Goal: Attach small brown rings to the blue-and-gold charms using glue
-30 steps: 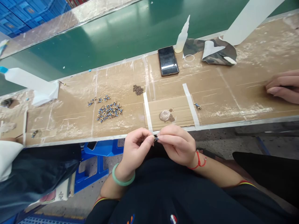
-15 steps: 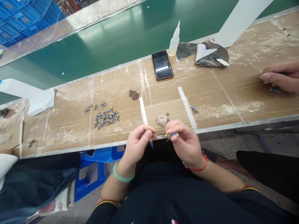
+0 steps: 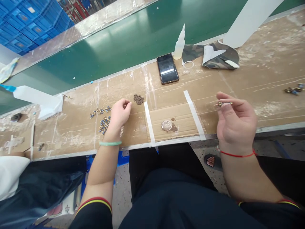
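Note:
My left hand (image 3: 121, 111) hovers between a pile of small blue-and-gold pieces (image 3: 105, 124) and a small heap of brown rings (image 3: 138, 99). Its thumb and fingertips are drawn together, and anything between them is hidden. On the right, my right hand (image 3: 235, 121) pinches a small blue-and-gold piece (image 3: 223, 104) between thumb and fingers, palm turned up. A round clear dish (image 3: 166, 125) lies on the cardboard pad (image 3: 181, 116) between the hands, beside a dark wet spot.
A phone (image 3: 167, 69), a pointed bottle (image 3: 179, 44) and a camouflage cloth (image 3: 220, 57) lie or stand along the back edge. More blue-and-gold pieces (image 3: 294, 89) lie far right. White tape strips (image 3: 194, 114) border the pad. Blue crates (image 3: 35, 22) are stacked behind.
My left hand has moved left and up to the piles. My right hand has moved right, still pinching the piece. The other person's hand at the right has left view.

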A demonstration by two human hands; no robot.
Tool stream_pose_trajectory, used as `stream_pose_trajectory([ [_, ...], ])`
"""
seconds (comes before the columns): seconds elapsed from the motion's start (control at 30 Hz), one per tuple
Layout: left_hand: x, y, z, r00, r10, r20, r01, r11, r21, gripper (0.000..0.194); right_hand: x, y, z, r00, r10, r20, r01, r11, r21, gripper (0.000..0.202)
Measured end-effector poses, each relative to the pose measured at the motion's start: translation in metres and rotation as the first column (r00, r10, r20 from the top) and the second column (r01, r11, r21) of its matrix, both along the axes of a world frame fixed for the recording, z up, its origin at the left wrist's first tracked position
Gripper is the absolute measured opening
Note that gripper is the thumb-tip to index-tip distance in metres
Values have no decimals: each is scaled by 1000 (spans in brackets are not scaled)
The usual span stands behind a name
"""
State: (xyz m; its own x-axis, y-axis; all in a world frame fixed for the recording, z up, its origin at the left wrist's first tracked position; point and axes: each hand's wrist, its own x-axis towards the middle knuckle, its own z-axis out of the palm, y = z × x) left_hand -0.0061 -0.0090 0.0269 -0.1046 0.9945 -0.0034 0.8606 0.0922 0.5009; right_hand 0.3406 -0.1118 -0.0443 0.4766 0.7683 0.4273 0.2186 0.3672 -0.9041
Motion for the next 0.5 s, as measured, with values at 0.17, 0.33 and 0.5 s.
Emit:
stream_pose_trajectory([
  [0.17,11,30,-2,994,35,-103,-39,999,-35,17,-27,-8,13,994,16,-104,-11,999,44,19],
  [0.33,21,33,2,986,39,-163,-50,997,-60,14,-29,-8,-2,991,44,-127,-43,999,11,17],
  [0.5,25,29,11,981,45,-191,-56,997,-52,11,-25,-5,-6,993,71,-95,-69,997,27,13],
])
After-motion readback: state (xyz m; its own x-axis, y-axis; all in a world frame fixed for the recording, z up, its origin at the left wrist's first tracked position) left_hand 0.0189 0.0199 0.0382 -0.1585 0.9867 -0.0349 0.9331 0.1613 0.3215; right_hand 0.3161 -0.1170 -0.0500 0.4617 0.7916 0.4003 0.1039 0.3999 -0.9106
